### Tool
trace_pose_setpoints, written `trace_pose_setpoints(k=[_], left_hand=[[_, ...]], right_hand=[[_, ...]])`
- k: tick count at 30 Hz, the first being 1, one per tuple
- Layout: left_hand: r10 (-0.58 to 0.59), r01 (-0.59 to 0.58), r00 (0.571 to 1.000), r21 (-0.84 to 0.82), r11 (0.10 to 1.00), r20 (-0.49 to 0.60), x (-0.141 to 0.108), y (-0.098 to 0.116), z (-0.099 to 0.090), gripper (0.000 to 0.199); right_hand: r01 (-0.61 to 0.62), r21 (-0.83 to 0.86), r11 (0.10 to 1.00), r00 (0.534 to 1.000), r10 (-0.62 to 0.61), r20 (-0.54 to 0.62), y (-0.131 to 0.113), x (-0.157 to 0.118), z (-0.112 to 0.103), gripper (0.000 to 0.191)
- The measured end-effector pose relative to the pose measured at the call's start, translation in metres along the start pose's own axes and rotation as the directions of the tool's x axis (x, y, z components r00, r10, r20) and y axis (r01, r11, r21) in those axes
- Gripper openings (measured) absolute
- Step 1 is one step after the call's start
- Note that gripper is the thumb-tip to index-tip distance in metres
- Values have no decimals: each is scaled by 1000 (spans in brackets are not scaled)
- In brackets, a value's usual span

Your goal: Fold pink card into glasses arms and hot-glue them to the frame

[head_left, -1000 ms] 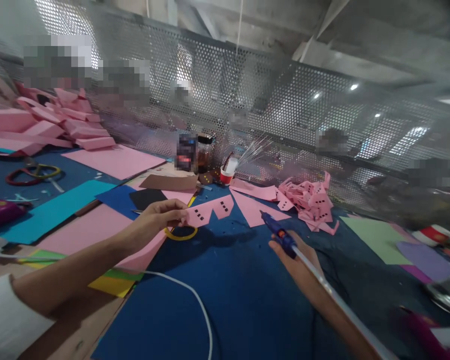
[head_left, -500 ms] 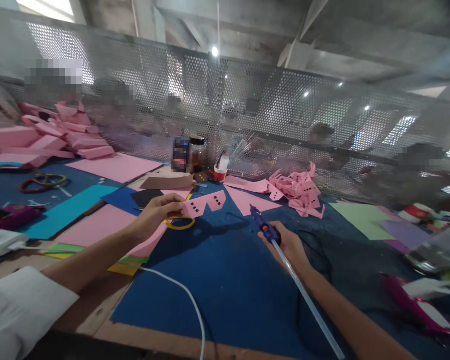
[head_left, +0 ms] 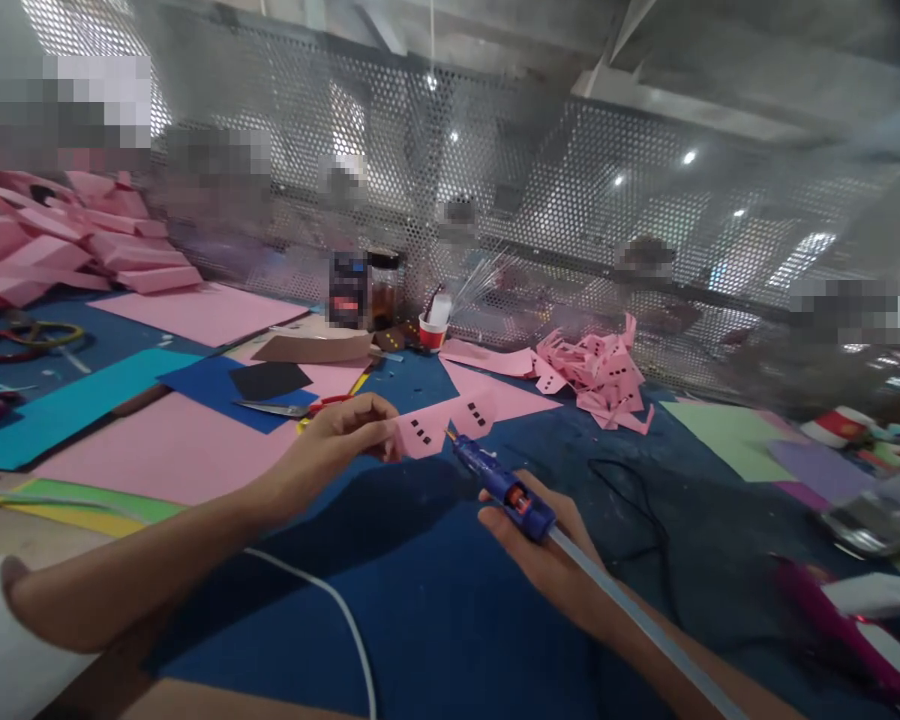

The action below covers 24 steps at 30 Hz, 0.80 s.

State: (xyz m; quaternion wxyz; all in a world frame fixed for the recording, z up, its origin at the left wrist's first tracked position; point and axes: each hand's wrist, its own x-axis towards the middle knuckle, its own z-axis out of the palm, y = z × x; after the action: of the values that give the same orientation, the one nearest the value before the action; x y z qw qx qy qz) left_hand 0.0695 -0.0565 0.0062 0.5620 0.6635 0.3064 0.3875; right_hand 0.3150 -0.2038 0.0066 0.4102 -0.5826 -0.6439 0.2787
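Observation:
Between thumb and fingers, my left hand (head_left: 360, 430) pinches the left end of a pink paper strip (head_left: 450, 415) bearing small black squares and a V-shaped notch. My right hand (head_left: 544, 530) is wrapped round a blue glue gun (head_left: 499, 480), a long clear glue stick (head_left: 637, 620) sticking out of its back. The gun's nozzle points at the notch, close to the strip; whether they touch I cannot tell. Red-handled scissors (head_left: 285, 408) lie left of my left hand, on blue paper (head_left: 202, 385).
A pile of cut pink pieces (head_left: 600, 375) and a red-and-white cup (head_left: 433, 325) stand at the back. Folded pink strips (head_left: 82, 240) heap at the far left. A magenta glue gun (head_left: 844, 625) lies at right. A white cable (head_left: 330, 590) crosses the front.
The glue gun has moved left and its nozzle is now close to the strip. My left hand and the strip have come nearer. The view has shifted, and the scissors' blades now show.

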Motion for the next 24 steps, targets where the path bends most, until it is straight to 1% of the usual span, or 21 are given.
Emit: trace_pose_setpoints(k=[4, 11, 16, 20, 24], left_hand=[[-18, 17, 1000, -31, 999, -21, -3, -6, -4, 15], [-64, 62, 997, 28, 998, 47, 1, -13, -6, 21], [-85, 85, 995, 13, 996, 56, 1, -14, -4, 27], [-92, 91, 994, 21, 996, 53, -1, -14, -5, 26], [-97, 96, 994, 20, 995, 54, -1, -14, -5, 26]], right_hand=[[-19, -29, 999, 999, 20, 44, -2, 1, 2, 32], [-61, -50, 997, 995, 65, 69, 1, 5, 7, 28], [-80, -37, 996, 993, 83, 84, 2, 6, 8, 29], [-105, -27, 994, 989, 107, 105, 2, 7, 9, 28], [-108, -35, 994, 989, 111, 96, 2, 7, 10, 27]])
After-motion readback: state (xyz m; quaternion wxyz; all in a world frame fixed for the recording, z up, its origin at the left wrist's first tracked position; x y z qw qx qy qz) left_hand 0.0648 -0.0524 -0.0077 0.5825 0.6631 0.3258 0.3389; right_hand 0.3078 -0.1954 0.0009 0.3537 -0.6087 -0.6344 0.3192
